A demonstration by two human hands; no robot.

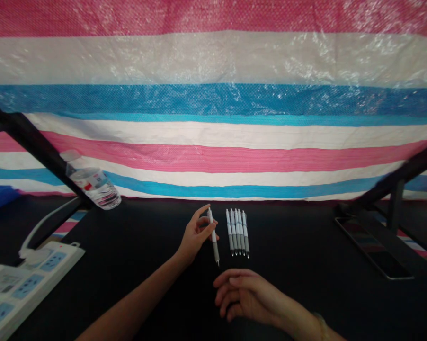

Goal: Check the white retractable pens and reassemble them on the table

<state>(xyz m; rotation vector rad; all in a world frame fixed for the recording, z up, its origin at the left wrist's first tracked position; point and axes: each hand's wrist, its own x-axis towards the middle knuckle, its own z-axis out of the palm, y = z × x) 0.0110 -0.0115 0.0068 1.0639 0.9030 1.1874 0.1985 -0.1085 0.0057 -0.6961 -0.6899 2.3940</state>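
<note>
My left hand (195, 233) grips a white pen (213, 233) with a grey grip section, its tip pointing down toward me. The index finger rests at the pen's top end. Just right of it, several matching white and grey pens (237, 232) lie side by side in a row on the black table (288, 255), tips toward me. Nearer to me, my right hand (247, 294) hovers below the held pen's tip, fingers loosely curled and apart, holding nothing and touching no pen.
On the left are a white power strip (32, 279) with a plugged-in cable and a tilted clear water bottle (96, 184) by a black bar. A phone (373, 248) lies at the right beside another black support. A striped plastic sheet (213, 158) hangs behind the table.
</note>
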